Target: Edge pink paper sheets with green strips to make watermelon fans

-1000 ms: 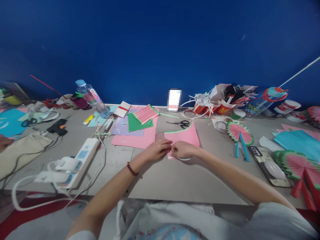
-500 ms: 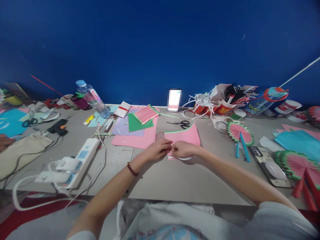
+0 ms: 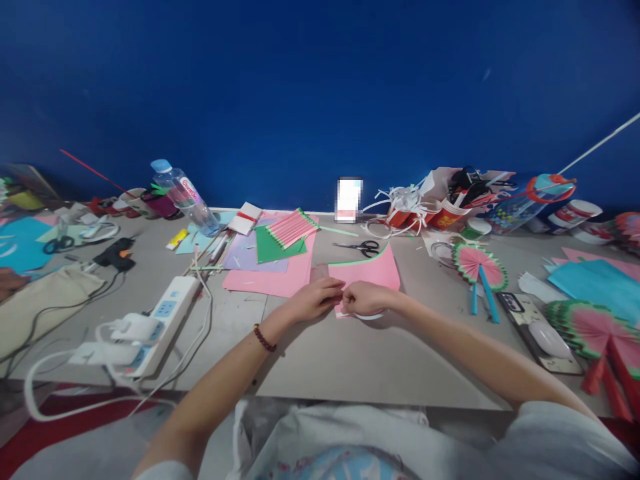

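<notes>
We find green-edged pink paper [image 3: 373,273] on the desk [image 3: 370,367], far right corner raised. The left hand [image 3: 323,298] bends its fingers at the left side; the right hand [image 3: 364,299] curls over the near part; we cannot tell whether either grips. Desk surface reaches from hands to near edge; scissors [image 3: 358,247] lie beyond. A white item [image 3: 369,317] is partly hidden.

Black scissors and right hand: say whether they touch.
Apart: the head view shows part of the pink sheet lying between the right hand and the black scissors.
</notes>
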{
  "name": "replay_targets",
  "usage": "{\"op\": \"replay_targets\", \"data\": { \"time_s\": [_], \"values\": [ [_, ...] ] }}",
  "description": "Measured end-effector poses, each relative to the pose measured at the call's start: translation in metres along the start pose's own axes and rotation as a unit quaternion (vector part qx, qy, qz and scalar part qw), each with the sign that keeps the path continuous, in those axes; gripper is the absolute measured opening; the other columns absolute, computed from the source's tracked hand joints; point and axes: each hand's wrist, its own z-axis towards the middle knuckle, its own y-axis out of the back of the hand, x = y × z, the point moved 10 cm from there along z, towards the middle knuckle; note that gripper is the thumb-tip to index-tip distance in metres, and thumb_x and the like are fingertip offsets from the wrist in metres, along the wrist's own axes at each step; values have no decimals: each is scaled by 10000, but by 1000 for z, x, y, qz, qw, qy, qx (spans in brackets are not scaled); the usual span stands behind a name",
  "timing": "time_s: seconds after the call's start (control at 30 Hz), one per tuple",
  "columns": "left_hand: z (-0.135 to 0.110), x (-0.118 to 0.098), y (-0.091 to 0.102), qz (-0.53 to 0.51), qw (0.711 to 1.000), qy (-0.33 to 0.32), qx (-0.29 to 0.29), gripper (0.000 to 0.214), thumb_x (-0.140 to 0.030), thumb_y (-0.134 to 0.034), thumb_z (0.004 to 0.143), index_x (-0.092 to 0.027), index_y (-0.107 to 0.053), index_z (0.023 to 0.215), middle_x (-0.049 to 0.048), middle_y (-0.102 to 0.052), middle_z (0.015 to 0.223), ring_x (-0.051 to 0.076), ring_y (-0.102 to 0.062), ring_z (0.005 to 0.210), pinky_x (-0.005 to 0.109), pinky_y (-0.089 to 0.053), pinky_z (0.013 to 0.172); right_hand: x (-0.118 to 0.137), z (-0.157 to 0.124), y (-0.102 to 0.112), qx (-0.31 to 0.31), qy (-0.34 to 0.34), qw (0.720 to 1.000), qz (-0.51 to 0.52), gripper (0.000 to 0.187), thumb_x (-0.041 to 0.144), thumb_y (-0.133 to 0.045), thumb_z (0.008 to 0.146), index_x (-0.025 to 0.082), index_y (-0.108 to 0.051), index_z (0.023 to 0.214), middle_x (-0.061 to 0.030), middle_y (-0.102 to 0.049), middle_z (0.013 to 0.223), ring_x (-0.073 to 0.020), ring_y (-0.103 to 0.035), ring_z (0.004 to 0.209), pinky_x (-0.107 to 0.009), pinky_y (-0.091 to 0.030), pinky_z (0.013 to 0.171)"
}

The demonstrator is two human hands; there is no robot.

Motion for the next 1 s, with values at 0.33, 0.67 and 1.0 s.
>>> {"op": "replay_targets", "data": {
  "time_s": [0.33, 0.67, 1.0],
  "values": [
    [0, -1, 1, -3, 1000, 3, -1, 252, -241, -478, 950, -198, -642, 1137, 113, -572, 1302, 223, -532, 1205, 365, -450, 1018, 1, -1, 0, 4, -18, 1000, -6, 94, 236, -603, 722, 181, -647, 661, -26, -667, 740, -154, -564, 674, -240, -339, 564],
    [-4, 4, 2, 7, 999, 41, 2, 366, -208, -539, 894, -184, -561, 1259, 117, -557, 1351, 234, -524, 1245, 385, -442, 1045, 3, 1, 1, -1, -8, 1000, -25, 109, 251, -598, 716, 181, -615, 634, -17, -613, 671, -147, -522, 636, -248, -327, 551],
    [-6, 1, 4, -8, 999, 44, 15, 451, -222, -593, 832, -160, -545, 1276, 129, -534, 1375, 249, -500, 1269, 390, -422, 1072, 0, 3, 0, -3, -14, 999, -30, 130, 275, -602, 712, 182, -588, 623, -5, -569, 641, -136, -490, 616, -243, -308, 533]
  ]
}}
